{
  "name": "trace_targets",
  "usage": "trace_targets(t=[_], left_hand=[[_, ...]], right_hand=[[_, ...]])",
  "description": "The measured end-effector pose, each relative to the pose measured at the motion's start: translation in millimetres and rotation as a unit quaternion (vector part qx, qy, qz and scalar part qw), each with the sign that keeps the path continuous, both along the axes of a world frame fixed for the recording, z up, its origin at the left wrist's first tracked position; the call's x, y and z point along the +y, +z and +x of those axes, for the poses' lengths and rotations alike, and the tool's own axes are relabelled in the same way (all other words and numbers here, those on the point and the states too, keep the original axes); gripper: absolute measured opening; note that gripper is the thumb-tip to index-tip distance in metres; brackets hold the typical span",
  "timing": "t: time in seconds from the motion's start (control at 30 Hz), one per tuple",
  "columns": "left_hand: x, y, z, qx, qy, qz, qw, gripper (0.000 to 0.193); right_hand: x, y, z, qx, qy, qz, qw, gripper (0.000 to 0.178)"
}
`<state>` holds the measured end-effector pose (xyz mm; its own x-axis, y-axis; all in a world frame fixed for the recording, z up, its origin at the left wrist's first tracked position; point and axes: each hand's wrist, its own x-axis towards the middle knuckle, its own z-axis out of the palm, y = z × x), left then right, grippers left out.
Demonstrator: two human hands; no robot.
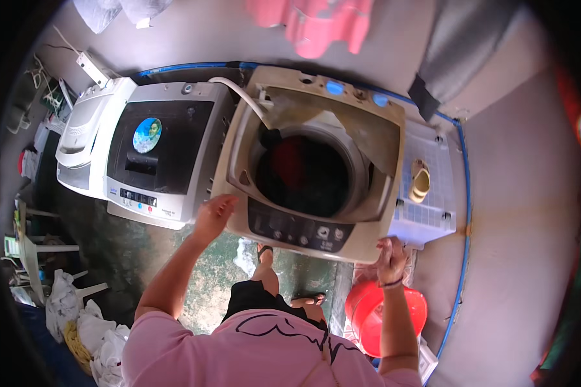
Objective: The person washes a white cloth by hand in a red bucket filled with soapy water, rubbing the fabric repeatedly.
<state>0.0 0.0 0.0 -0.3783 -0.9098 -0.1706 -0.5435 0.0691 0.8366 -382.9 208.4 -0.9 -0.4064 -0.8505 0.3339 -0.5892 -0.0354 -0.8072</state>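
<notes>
A beige top-loading washing machine [237,222] stands in front of me with its lid folded up. Dark water or wet cloth, partly reddish, shows inside its tub [301,174]. A white hose [239,91] hangs over the tub's far left edge. My left hand [215,217] is at the machine's near left corner, fingers bent against its edge. At the near right corner my right hand [392,259] is closed round the edge, its fingertips partly hidden.
Left stand a grey washing machine with a dark lid [155,145] and a white one [84,135]. A clear plastic bin [432,174] is on the right, holding a cream cup-like object [419,185] on top. Red basins [368,322] sit near my right arm. White laundry [100,332] lies lower left.
</notes>
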Motion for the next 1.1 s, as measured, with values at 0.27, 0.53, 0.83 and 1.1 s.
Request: trace_targets(t=[0.27, 0.53, 0.83, 1.1], left_hand=[[-136, -24, 92, -0.110, 0.105, -0.395, 0.906, 0.028], [-157, -47, 113, -0.187, 0.121, -0.373, 0.901, 0.044], [-156, -45, 120, -0.195, 0.139, -0.349, 0.906, 0.041], [-154, -48, 124, -0.191, 0.157, -0.358, 0.900, 0.040]], right_hand=[[-328, 63, -17, 0.433, 0.058, 0.013, 0.899, 0.016], [-452, 39, -39, 0.528, 0.065, 0.300, 0.792, 0.030], [-487, 38, -8, 0.526, -0.063, 0.427, 0.733, 0.038], [-487, 38, -51, 0.103, -0.040, 0.469, 0.876, 0.027]])
